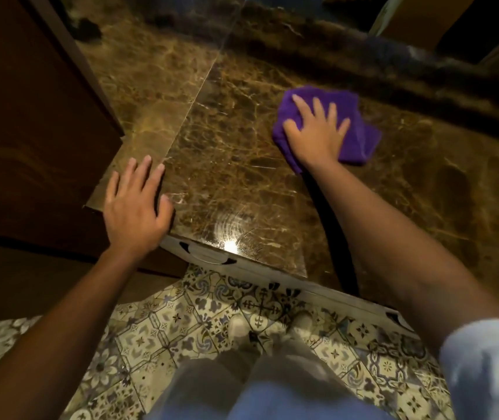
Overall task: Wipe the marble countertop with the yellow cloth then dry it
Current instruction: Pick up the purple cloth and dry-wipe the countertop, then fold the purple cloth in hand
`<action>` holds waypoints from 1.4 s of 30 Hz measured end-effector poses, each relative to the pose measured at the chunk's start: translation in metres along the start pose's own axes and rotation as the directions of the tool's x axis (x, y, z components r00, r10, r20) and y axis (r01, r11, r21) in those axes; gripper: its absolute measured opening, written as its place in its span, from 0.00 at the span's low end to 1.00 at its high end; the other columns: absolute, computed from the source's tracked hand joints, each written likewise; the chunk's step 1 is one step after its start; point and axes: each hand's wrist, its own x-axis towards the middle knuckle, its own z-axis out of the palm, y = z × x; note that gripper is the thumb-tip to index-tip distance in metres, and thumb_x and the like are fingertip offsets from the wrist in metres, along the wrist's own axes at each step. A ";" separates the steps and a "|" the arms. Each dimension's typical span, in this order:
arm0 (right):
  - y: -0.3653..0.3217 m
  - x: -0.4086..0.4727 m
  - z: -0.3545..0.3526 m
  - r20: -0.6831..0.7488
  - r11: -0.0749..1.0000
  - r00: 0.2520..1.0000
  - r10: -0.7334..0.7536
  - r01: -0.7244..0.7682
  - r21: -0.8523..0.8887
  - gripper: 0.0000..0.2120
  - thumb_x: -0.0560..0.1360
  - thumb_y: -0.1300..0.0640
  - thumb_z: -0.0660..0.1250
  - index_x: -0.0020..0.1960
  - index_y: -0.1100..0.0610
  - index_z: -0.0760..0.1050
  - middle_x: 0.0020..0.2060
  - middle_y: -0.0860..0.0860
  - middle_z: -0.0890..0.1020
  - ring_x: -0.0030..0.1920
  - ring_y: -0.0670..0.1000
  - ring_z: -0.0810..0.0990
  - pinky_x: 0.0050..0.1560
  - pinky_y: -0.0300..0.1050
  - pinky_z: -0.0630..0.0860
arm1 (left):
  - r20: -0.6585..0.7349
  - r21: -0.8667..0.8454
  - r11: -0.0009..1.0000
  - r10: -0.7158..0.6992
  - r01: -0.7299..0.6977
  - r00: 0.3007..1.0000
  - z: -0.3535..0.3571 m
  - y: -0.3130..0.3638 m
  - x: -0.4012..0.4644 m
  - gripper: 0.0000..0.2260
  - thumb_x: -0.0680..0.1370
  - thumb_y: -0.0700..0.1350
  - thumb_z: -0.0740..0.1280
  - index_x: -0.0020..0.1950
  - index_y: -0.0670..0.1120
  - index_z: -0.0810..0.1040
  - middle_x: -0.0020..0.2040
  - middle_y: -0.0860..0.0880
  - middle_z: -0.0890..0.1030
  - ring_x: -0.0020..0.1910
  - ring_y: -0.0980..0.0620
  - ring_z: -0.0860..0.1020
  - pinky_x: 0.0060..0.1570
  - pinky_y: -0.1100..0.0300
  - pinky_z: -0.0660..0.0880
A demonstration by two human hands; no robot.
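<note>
The brown marble countertop (pixel 236 165) fills the middle of the head view, with a bright light glare near its front edge. A purple cloth (pixel 360 137) lies bunched on it at the centre right. My right hand (pixel 314 131) presses flat on that cloth with its fingers spread. My left hand (pixel 136 204) rests open on the front left corner of the counter, holding nothing. No yellow cloth is in view.
A dark wooden cabinet side (pixel 30 116) stands to the left of the counter. A raised dark marble ledge (pixel 393 65) runs along the back. A small dark object (pixel 86 28) sits at the far left. A white drawer front (pixel 208 256) and patterned floor tiles (pixel 181 328) lie below.
</note>
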 end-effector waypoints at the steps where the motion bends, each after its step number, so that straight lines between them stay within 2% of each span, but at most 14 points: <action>1: -0.022 0.010 0.005 0.010 0.997 0.998 -0.067 0.067 0.026 0.28 0.80 0.40 0.56 0.79 0.40 0.62 0.82 0.50 0.62 0.82 0.60 0.54 0.79 0.69 0.46 | 0.003 -0.001 1.000 0.003 -0.003 1.000 0.000 0.001 0.000 0.26 0.82 0.52 0.56 0.79 0.44 0.70 0.81 0.42 0.69 0.81 0.41 0.63 0.79 0.41 0.56; 4: -0.077 -0.005 0.022 0.059 0.959 0.958 -0.280 0.278 0.048 0.24 0.80 0.45 0.58 0.76 0.42 0.69 0.80 0.48 0.67 0.82 0.57 0.57 0.80 0.65 0.47 | 0.010 -0.005 1.000 0.011 -0.011 1.000 0.001 -0.001 -0.001 0.27 0.82 0.52 0.55 0.79 0.45 0.70 0.81 0.42 0.68 0.82 0.41 0.63 0.80 0.41 0.56; 8: -0.094 -0.071 0.035 0.071 0.889 0.886 -0.458 0.457 0.029 0.23 0.79 0.45 0.61 0.74 0.42 0.73 0.78 0.46 0.70 0.81 0.55 0.60 0.80 0.61 0.49 | 0.030 0.023 1.000 0.012 -0.013 0.999 0.000 -0.002 -0.001 0.27 0.82 0.51 0.56 0.80 0.45 0.69 0.81 0.43 0.67 0.82 0.41 0.62 0.80 0.42 0.55; 13: -0.064 -0.161 0.028 0.082 0.793 0.795 -0.601 0.581 0.186 0.21 0.76 0.52 0.68 0.69 0.48 0.79 0.74 0.51 0.76 0.79 0.55 0.66 0.80 0.59 0.54 | 0.087 0.034 0.999 -0.016 0.013 0.996 -0.003 0.001 0.001 0.28 0.82 0.53 0.53 0.81 0.46 0.66 0.83 0.44 0.65 0.83 0.43 0.60 0.80 0.41 0.54; 16: -0.021 -0.208 0.019 0.069 0.790 0.804 -0.590 0.558 0.253 0.20 0.75 0.54 0.68 0.66 0.51 0.81 0.72 0.52 0.78 0.78 0.56 0.68 0.80 0.60 0.55 | 0.130 0.015 1.000 -0.016 0.014 0.991 -0.003 0.000 0.002 0.28 0.82 0.54 0.51 0.81 0.46 0.65 0.83 0.44 0.63 0.83 0.42 0.58 0.80 0.40 0.52; 20: 0.071 -0.256 -0.002 -0.014 0.901 0.917 -0.398 0.394 0.180 0.22 0.75 0.48 0.63 0.68 0.48 0.79 0.73 0.48 0.77 0.78 0.53 0.68 0.79 0.61 0.56 | 0.091 -0.058 0.998 0.019 -0.014 0.996 -0.002 0.006 -0.005 0.26 0.83 0.54 0.54 0.78 0.44 0.69 0.81 0.42 0.66 0.83 0.41 0.57 0.79 0.36 0.51; 23: 0.152 -0.274 -0.023 -0.118 0.992 0.990 -0.079 0.089 0.086 0.26 0.76 0.42 0.58 0.71 0.46 0.76 0.75 0.49 0.75 0.79 0.56 0.66 0.77 0.65 0.57 | 0.031 -0.099 0.988 0.118 -0.114 0.993 0.002 0.028 -0.022 0.23 0.83 0.53 0.56 0.76 0.45 0.70 0.81 0.43 0.67 0.84 0.41 0.56 0.79 0.39 0.49; 25: 0.201 -0.279 -0.038 -0.183 0.990 0.973 0.143 -0.144 0.012 0.29 0.76 0.38 0.54 0.74 0.45 0.73 0.77 0.50 0.72 0.79 0.58 0.64 0.77 0.66 0.56 | 0.022 -0.099 0.981 0.170 -0.167 0.985 0.008 0.043 -0.032 0.23 0.84 0.53 0.56 0.76 0.45 0.71 0.80 0.42 0.68 0.83 0.41 0.57 0.79 0.39 0.49; 27: 0.236 -0.277 -0.051 -0.229 0.943 0.919 0.322 -0.332 -0.007 0.32 0.75 0.35 0.53 0.75 0.45 0.71 0.78 0.51 0.70 0.80 0.59 0.62 0.77 0.68 0.56 | 0.020 -0.081 0.981 0.177 -0.174 0.984 0.013 0.052 -0.035 0.23 0.84 0.52 0.56 0.76 0.45 0.72 0.80 0.42 0.69 0.83 0.40 0.59 0.79 0.39 0.51; 30: 0.251 -0.256 -0.057 -0.244 0.886 0.855 0.458 -0.459 0.057 0.32 0.76 0.36 0.53 0.76 0.46 0.69 0.79 0.51 0.68 0.81 0.58 0.59 0.78 0.69 0.52 | 0.041 -0.068 0.985 0.160 -0.157 0.986 0.015 0.055 -0.034 0.22 0.84 0.53 0.54 0.76 0.46 0.71 0.79 0.42 0.69 0.82 0.41 0.61 0.78 0.39 0.53; 33: 0.227 -0.239 -0.051 -0.241 0.916 0.883 0.402 -0.389 0.101 0.28 0.77 0.41 0.57 0.74 0.48 0.72 0.77 0.51 0.71 0.80 0.59 0.63 0.78 0.66 0.54 | 0.060 -0.048 0.986 0.163 -0.160 0.985 0.015 0.057 -0.034 0.22 0.84 0.52 0.55 0.76 0.47 0.69 0.80 0.43 0.68 0.82 0.41 0.61 0.78 0.38 0.53; 37: 0.170 -0.250 -0.033 -0.209 0.968 0.968 0.138 -0.087 0.236 0.22 0.79 0.48 0.61 0.71 0.52 0.77 0.72 0.55 0.78 0.77 0.61 0.69 0.78 0.61 0.57 | 0.109 -0.054 0.991 0.130 -0.125 0.985 0.012 0.062 -0.032 0.21 0.85 0.49 0.59 0.77 0.45 0.70 0.81 0.42 0.67 0.83 0.41 0.59 0.78 0.36 0.53; 40: 0.139 -0.269 -0.020 -0.219 0.962 0.972 -0.079 0.132 0.240 0.16 0.82 0.55 0.64 0.67 0.57 0.79 0.66 0.55 0.82 0.73 0.60 0.73 0.77 0.60 0.62 | 0.164 -0.121 0.992 0.056 -0.036 0.985 0.001 0.078 -0.032 0.20 0.84 0.47 0.62 0.76 0.43 0.73 0.80 0.41 0.68 0.83 0.40 0.58 0.78 0.35 0.51; 42: 0.133 -0.280 -0.018 -0.249 0.942 0.960 -0.126 0.195 0.273 0.12 0.83 0.57 0.65 0.64 0.59 0.81 0.61 0.56 0.85 0.68 0.59 0.79 0.73 0.58 0.68 | 0.150 -0.212 0.975 0.094 -0.061 0.984 -0.010 0.102 -0.042 0.18 0.83 0.45 0.66 0.71 0.41 0.77 0.77 0.40 0.72 0.82 0.40 0.59 0.78 0.36 0.54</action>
